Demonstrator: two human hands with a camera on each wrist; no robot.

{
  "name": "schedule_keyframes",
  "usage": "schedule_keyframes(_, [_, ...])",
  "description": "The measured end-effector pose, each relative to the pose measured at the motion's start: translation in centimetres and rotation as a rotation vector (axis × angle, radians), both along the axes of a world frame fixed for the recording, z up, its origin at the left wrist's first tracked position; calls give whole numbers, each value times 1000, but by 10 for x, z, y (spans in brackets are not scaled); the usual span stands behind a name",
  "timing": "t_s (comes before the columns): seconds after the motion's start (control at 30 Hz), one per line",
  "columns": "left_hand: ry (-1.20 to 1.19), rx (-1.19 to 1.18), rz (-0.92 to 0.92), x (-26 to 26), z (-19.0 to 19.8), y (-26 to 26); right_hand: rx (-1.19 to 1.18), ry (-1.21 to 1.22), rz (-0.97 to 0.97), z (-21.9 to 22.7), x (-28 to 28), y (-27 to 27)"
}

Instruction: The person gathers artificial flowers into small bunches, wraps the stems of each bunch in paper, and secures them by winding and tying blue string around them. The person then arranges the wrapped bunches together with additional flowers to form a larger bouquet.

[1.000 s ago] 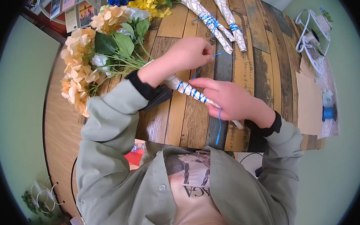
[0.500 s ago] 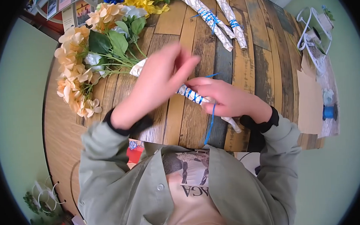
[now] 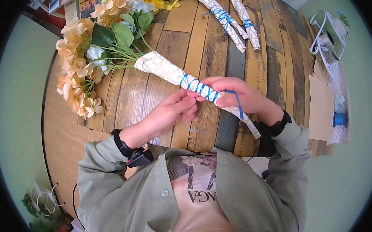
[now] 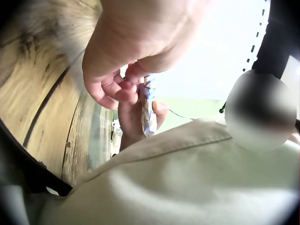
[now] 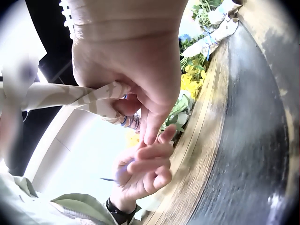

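A bouquet of peach and white artificial flowers (image 3: 78, 75) lies toward the left, its stems rolled in patterned white wrapping paper (image 3: 155, 67). Blue ribbon (image 3: 199, 88) criss-crosses the narrow part of the paper. My right hand (image 3: 241, 95) grips the wrapped stem, thumb on the near side and fingers round the far side. A ribbon tail (image 3: 239, 105) hangs by that thumb. Just below the wrap, my left hand (image 3: 169, 114) pinches the blue ribbon's other end, which trails blurred under the fingers. The right wrist view shows the left fingers (image 5: 152, 161) close to the right fingertips.
Two other wrapped bundles (image 3: 223, 21) (image 3: 246, 24) tied in blue lie at the back of the wooden table (image 3: 174, 42), near yellow flowers (image 3: 158, 1). On the right are a white wire rack (image 3: 321, 31), brown paper (image 3: 321, 104) and a blue ribbon spool (image 3: 340, 118).
My left hand has swept from above the wrap, across it, down to its near side, drawing the ribbon along. The right hand stays on the stem, and the wrapped paper is more exposed.
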State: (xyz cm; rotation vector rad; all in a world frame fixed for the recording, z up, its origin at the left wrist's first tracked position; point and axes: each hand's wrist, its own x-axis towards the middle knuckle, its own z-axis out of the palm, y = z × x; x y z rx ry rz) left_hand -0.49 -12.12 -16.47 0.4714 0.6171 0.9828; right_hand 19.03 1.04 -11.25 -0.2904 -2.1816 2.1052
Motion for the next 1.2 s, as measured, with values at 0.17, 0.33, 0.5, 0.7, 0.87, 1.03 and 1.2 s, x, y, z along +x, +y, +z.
schedule_keyframes(0.17, [831,269,9,-3,31,-10,-53,30,-99,-16,1,5])
schedule_keyframes(0.33, [1867,1033,-36,-9,65,3,42,31,-71,-12,5,13])
schedule_keyframes(0.5, [1705,1358,232,-7,71,39,253,100,-94,-3,9,19])
schedule_keyframes(0.7, [1404,939,-72,-15,79,49,725,94,-167,2,23,11])
schedule_keyframes(0.87, [1238,906,-184,-12,83,41,-99,-190,37,6,29,28])
schedule_keyframes(1.03, [1244,958,-261,-8,78,39,-215,-321,168,3,25,45])
schedule_keyframes(1.2, [1278,999,-223,-4,68,39,-122,-371,54,39,26,35])
